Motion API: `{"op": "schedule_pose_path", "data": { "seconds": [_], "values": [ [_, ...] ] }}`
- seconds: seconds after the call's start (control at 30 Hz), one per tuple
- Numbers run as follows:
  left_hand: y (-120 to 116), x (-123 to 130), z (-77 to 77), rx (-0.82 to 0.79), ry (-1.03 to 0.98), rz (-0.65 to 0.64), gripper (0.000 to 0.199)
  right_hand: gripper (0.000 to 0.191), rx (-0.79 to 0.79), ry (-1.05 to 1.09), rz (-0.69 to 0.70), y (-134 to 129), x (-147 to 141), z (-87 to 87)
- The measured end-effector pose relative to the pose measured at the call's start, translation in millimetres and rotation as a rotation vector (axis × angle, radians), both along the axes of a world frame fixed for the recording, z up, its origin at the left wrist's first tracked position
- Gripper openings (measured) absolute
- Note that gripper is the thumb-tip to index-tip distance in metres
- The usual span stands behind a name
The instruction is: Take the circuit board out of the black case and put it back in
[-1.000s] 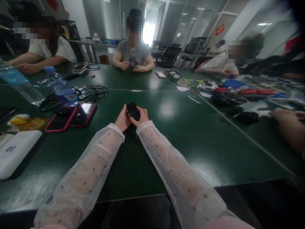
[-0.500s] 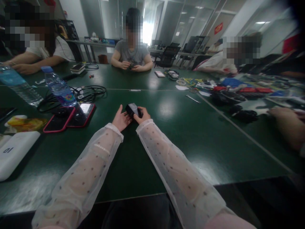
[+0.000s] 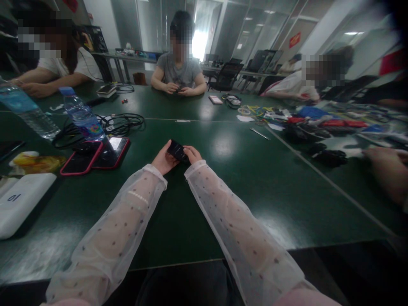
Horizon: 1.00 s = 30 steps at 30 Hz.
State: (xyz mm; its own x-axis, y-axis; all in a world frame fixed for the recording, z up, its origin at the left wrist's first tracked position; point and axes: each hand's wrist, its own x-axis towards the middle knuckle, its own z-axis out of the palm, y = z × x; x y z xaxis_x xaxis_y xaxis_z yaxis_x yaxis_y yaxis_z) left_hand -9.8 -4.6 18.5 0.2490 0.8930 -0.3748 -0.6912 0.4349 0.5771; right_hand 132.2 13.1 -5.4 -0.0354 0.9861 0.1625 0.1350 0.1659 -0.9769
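Both hands hold a small black box-like object (image 3: pixel 177 151) just above the green table. Faint light marks show on its upward face, too small to read. My left hand (image 3: pixel 164 159) grips it from the left, thumb along its edge and fingers beneath. On the other side, my right hand (image 3: pixel 192 154) is closed on its right end, with fingers over the top edge. Parts of the object are hidden by the fingers. Sheer dotted sleeves cover both forearms.
Left on the green table (image 3: pixel 255 195) lie two red-edged phones (image 3: pixel 80 160), black cables (image 3: pixel 127 121), bottles (image 3: pixel 79 114) and a white case (image 3: pixel 25 206). A metal tool (image 3: pixel 260 134) and a cluttered pile (image 3: pixel 321 123) lie right. Other people sit around; one person's hand (image 3: pixel 387 168) is far right.
The black object has turned so its dark, marked face points up. My left hand, spread open before, has closed on it. My right hand has shifted its grip at the right end.
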Motion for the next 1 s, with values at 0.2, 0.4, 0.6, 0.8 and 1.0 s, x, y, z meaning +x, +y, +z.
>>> {"op": "schedule_pose_path", "data": {
  "seconds": [0.2,0.4,0.6,0.8,1.0],
  "values": [
    [0.4,1.6,-0.8,-0.013,-0.013,0.093,0.031,0.037,0.300,-0.389,-0.062,-6.4,0.5,-1.3],
    [0.0,1.6,0.4,-0.004,-0.068,0.105,0.038,0.075,0.494,-0.582,0.051,-3.0,6.3,-5.6],
    [-0.3,-1.5,-0.5,-0.047,-0.103,0.193,0.047,0.074,0.517,-0.688,0.071,10.7,13.9,-18.6],
    [1.9,-5.2,0.2,-0.050,-0.100,0.116,0.024,0.070,0.414,-0.501,0.121,16.7,33.9,-11.9],
    [0.8,-7.8,2.2,-0.025,-0.101,0.011,0.033,0.062,0.329,-0.385,0.173,16.1,44.4,-7.2]
  ]
}}
